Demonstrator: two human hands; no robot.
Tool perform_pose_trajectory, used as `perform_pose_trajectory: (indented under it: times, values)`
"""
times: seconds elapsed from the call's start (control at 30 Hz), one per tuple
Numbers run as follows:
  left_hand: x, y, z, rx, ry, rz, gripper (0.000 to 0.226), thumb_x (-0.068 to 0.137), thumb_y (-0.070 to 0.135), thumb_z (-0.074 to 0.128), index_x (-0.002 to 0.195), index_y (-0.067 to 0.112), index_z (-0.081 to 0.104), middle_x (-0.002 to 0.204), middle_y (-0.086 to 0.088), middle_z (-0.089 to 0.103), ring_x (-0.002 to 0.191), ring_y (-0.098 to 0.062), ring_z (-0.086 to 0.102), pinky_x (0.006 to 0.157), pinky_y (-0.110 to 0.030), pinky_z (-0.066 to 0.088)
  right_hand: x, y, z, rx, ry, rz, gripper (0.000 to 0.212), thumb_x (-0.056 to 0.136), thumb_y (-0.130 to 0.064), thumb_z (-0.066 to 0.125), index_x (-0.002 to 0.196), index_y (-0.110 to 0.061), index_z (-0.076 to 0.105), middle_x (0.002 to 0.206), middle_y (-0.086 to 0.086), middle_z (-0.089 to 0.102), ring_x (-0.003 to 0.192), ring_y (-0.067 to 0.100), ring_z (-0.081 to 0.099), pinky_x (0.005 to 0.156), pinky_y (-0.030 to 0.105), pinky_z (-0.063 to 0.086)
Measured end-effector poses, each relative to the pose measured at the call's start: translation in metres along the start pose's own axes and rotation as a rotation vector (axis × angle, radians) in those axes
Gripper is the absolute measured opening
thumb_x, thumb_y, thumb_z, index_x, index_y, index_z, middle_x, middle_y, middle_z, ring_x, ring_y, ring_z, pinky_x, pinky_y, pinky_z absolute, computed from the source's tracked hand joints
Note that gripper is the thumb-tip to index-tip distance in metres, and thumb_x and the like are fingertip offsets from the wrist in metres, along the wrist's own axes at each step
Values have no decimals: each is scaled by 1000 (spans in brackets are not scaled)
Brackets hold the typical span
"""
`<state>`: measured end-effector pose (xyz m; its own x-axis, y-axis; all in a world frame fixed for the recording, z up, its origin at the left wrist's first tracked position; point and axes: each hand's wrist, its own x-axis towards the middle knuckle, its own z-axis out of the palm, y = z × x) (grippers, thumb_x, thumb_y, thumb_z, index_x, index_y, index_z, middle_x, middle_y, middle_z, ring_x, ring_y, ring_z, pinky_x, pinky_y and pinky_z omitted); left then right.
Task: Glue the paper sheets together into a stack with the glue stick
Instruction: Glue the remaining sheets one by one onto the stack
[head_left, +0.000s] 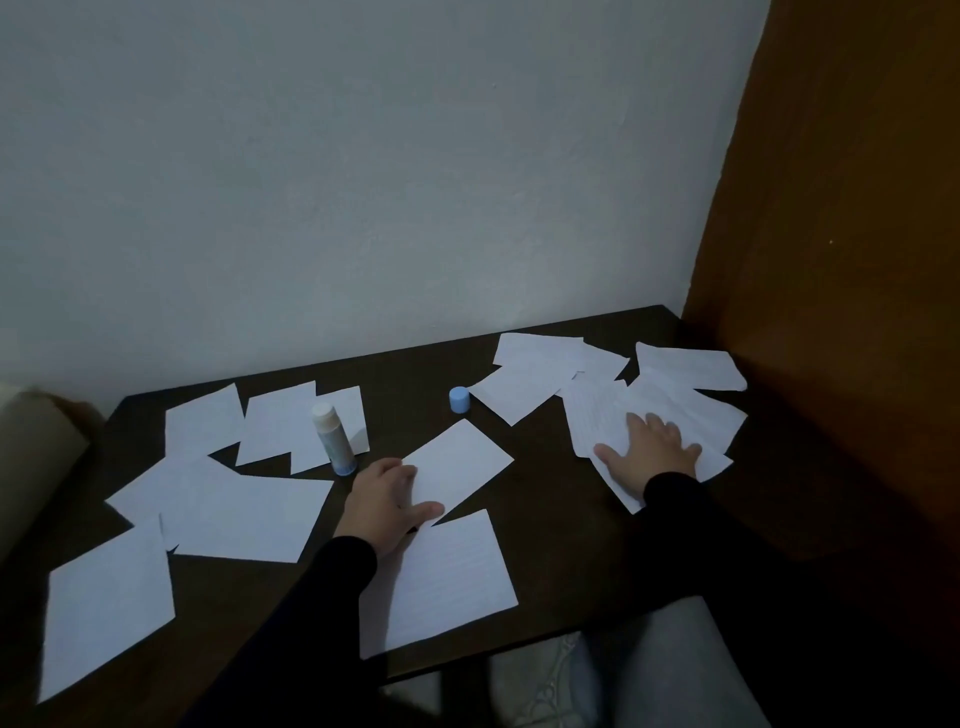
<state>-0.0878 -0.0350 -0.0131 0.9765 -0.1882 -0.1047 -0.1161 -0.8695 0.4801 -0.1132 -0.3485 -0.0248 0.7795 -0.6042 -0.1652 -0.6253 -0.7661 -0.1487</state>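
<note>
Dark brown tabletop (545, 447) pushed into a corner: pale grey-white wall (363, 182) along the far edge, orange-brown panel (841, 260) closing off the right side. Dim light. Beige rounded thing (36, 441) at far left, just off the tabletop edge; can't tell what it is. Near edge runs bottom centre, w/ a grey-clad knee (691, 670) below it.

White paper sheets scattered over most of the surface. Left group (228, 499) overlaps loosely from mid-left down to the near-left corner. One loose sheet (457, 462) lies centre; another (447, 582) sits near-centre, its lower corner reaching the near edge. Right side: messy fanned stack (649, 400) up against the far-right corner, sheets skewed, nearly reaching the panel.

Glue stick (332, 436) stands upright, uncapped, on the left sheets, just left of the left hand. Blue cap (459, 399) stands alone on bare wood, between the centre sheet & the right stack.

Left hand (387, 506): fingers slightly spread & gently bent, resting on the near-left edge of the centre sheet, thumb on it too. Right hand (649, 449): fingers spread flat, palm down, pressing on the right stack. Both arms in black sleeves.

Open room: bare strip of wood around the cap & between centre sheets and right stack; bare patch near-right, by the right sleeve.
</note>
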Motion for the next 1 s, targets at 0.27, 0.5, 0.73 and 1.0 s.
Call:
perform_pose_trajectory:
  times: [0.27,0.5,0.73,1.0]
  values:
    - [3,1,0,35,6,20,73,76,49,75,137,16,53,143,-3,43,131,-18,39,110,-36,35,-9,-7,12,71,123,-3,49,97,-48,43,139,-25,45,139,-1,47,127,20,41,106,47,28]
    - [1,-3,0,-53,10,13,68,72,46,79,131,21,58,142,1,43,131,-17,37,111,-37,34,-36,-32,-10,119,300,-150,40,100,-46,37,130,-25,54,119,0,62,108,21,57,98,45,33]
    - [-3,6,-10,-339,131,68,52,74,38,80,122,26,62,129,12,53,119,-10,48,103,-33,42,-81,-104,-31,388,164,-406,49,96,-53,44,136,-25,48,134,-3,56,121,16,51,104,37,32]
    - [-13,10,-19,-814,33,53,14,92,28,63,92,15,69,72,3,64,71,-7,56,70,-17,47,-90,-152,-8,595,-39,-545,56,90,-60,47,134,-25,49,134,-2,53,120,15,49,106,42,39]
